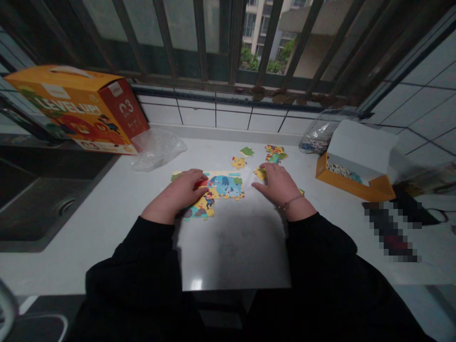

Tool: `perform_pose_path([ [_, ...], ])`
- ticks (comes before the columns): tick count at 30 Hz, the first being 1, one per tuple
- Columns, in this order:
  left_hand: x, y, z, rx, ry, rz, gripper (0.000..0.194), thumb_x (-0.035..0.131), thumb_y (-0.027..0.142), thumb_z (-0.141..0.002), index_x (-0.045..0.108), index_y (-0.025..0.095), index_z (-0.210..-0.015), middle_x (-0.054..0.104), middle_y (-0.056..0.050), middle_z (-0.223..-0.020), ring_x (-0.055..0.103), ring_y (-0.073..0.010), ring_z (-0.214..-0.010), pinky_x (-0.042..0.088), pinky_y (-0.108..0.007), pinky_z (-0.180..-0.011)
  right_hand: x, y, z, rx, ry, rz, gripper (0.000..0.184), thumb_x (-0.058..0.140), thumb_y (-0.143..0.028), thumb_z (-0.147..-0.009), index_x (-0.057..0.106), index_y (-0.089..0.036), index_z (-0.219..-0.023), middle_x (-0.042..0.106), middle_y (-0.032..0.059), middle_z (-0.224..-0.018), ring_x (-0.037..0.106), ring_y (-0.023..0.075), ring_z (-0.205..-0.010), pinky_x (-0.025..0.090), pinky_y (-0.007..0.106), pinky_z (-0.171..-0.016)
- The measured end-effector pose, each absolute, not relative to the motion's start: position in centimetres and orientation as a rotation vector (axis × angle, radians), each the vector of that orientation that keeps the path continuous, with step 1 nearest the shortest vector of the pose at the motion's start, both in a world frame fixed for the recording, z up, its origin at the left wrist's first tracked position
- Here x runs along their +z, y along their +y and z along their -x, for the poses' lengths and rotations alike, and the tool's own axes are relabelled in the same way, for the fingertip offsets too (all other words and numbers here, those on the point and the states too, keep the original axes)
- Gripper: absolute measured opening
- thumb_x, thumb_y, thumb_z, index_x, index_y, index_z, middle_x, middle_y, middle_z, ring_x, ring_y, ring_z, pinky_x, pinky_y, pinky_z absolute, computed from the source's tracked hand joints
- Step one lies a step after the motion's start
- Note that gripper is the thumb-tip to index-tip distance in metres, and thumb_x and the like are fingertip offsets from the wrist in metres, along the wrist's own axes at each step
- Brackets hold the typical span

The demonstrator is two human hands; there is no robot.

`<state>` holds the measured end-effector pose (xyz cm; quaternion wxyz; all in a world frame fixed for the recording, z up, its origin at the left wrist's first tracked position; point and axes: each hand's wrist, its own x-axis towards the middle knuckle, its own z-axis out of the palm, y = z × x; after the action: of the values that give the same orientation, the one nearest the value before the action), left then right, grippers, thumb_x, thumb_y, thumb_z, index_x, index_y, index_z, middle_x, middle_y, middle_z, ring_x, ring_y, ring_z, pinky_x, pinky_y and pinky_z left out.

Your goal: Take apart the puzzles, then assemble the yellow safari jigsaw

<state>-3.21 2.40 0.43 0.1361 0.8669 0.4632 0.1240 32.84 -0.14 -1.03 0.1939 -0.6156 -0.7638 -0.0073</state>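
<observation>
A partly joined jigsaw puzzle with a blue elephant and a small cartoon figure lies flat on the white counter. My left hand rests on its left side, fingertips on the pieces. My right hand is to the right of the puzzle, with a yellow puzzle piece between thumb and fingers. Loose pieces lie just beyond: a yellow one, a green one and a small multicoloured cluster. Both my sleeves are black, and a thin bracelet circles my right wrist.
A large orange puzzle box and crumpled transparent plastic stand at the back left. A white-and-orange box and a bag of pieces are back right. A steel sink lies left; a pixelated object lies right.
</observation>
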Motion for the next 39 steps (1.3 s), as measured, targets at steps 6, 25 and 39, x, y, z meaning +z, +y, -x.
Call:
perform_pose_path([
  [6, 0.4, 2.3, 3.2, 0.365, 1.347, -2.525, 0.027, 0.066, 0.041, -0.102, 0.076, 0.02, -0.118, 0.075, -0.014, -0.125, 0.069, -0.0302, -0.114, 0.055, -0.045, -0.105, -2.0, 0.2, -33.4, 0.037, -2.071, 1.939, 0.057, 0.082, -0.054, -0.094, 0.065, -0.017, -0.134, 0.076, 0.0216, -0.125, 0.071, 0.0397, -0.115, 0.056, 0.051, -0.098],
  [25, -0.3, 1.8, 2.5, 0.252, 1.322, -2.471, 0.062, 0.077, 0.053, -0.099, 0.072, 0.029, -0.155, 0.057, -0.016, -0.172, 0.052, -0.0389, -0.159, 0.04, -0.054, -0.132, -1.5, 0.4, -33.7, 0.273, -1.955, 1.753, 0.048, 0.084, -0.036, -0.085, 0.065, -0.022, -0.127, 0.078, 0.0134, -0.114, 0.071, 0.0301, -0.096, 0.056, 0.043, -0.084],
  [39, 0.4, 1.5, 1.6, 0.254, 1.381, -2.461, 0.058, 0.081, 0.048, -0.097, 0.075, 0.029, -0.151, 0.06, -0.014, -0.168, 0.055, -0.039, -0.156, 0.042, -0.054, -0.131, 1.4, -5.3, -27.8, 0.756, -2.569, 0.907, 0.041, 0.087, -0.022, -0.087, 0.071, -0.027, -0.125, 0.072, 0.0067, -0.126, 0.069, 0.0245, -0.115, 0.057, 0.038, -0.101],
])
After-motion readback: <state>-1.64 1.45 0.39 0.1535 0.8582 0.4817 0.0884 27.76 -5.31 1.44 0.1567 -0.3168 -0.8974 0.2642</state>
